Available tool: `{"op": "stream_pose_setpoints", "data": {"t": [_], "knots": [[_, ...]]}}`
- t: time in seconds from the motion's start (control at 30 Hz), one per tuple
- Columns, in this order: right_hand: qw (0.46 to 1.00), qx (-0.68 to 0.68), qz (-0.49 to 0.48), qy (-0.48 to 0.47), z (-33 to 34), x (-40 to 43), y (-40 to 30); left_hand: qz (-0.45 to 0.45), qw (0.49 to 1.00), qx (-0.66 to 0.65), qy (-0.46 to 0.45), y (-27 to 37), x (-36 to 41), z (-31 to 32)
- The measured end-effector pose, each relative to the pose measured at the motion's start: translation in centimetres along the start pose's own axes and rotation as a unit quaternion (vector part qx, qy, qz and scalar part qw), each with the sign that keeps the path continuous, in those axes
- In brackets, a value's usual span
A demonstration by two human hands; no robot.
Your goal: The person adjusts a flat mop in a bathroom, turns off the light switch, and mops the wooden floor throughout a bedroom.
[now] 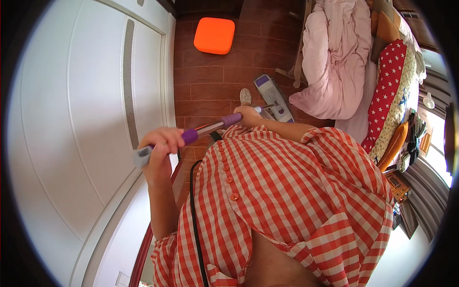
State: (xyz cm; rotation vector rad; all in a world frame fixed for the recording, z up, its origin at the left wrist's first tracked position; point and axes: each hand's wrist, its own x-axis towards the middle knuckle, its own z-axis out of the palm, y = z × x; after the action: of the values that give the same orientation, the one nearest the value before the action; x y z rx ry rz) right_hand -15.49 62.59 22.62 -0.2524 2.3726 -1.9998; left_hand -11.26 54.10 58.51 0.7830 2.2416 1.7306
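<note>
A flat mop with a purple and metal handle runs slantwise in front of my checked shirt. My left hand is closed round the purple grip near the handle's grey top end. Lower on the handle, my right hand holds it beside the ribbed purple collar. The white and purple mop head lies on the brown tiled floor close to the bed, its grey fringe showing along one edge. One of my shoes shows to the left of the mop head.
An orange square stool stands on the floor farther ahead. White wardrobe doors line the left side. The bed, with a pink quilt hanging at its corner, is on the right. A black cable hangs down my front.
</note>
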Motion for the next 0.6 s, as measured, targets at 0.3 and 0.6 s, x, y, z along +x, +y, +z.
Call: {"op": "stream_pose_setpoints", "data": {"t": [0.3,0.6], "knots": [[0.995,-0.088,-0.043,-0.008,-2.8,5.8,-0.2,0.038,0.997,0.045,0.048,-0.8,-0.5,0.8],[0.943,-0.212,-0.105,-0.234,0.3,10.3,-3.6,0.045,0.964,0.056,0.257,-1.3,-8.5,-0.2]]}}
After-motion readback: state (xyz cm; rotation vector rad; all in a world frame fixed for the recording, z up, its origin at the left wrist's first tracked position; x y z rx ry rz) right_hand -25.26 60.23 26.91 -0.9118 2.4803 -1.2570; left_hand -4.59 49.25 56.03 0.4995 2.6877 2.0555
